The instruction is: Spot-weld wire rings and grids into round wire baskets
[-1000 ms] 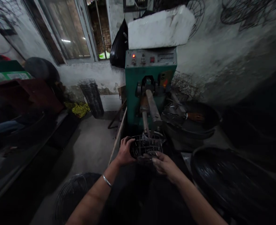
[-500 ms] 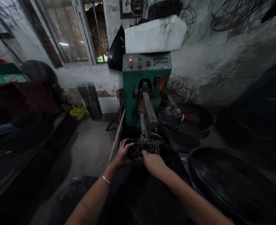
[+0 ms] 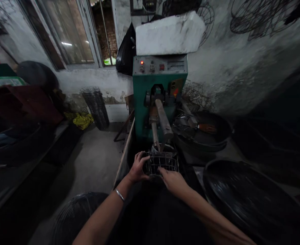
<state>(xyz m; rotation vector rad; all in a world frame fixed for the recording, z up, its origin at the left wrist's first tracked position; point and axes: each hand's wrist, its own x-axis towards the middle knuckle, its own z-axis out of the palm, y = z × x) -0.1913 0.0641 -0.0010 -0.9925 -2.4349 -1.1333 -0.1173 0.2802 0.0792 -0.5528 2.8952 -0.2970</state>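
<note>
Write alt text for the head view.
Left hand holding one end of a grey wire-mesh frame, right hand at its near edge, in front of two grey metal arms of a boxy green metal machine. A white foam-like block rests on top; a red panel light glows.

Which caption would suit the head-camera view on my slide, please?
Bare-handed work: left grip and right grip at a wire mesh piece before a green machine, its red lamp lit.

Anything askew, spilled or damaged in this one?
The white block atop the green machine sits off-centre, overhanging its right side, and a crumpled yellow thing lies below the window. No spill stands out.
</note>
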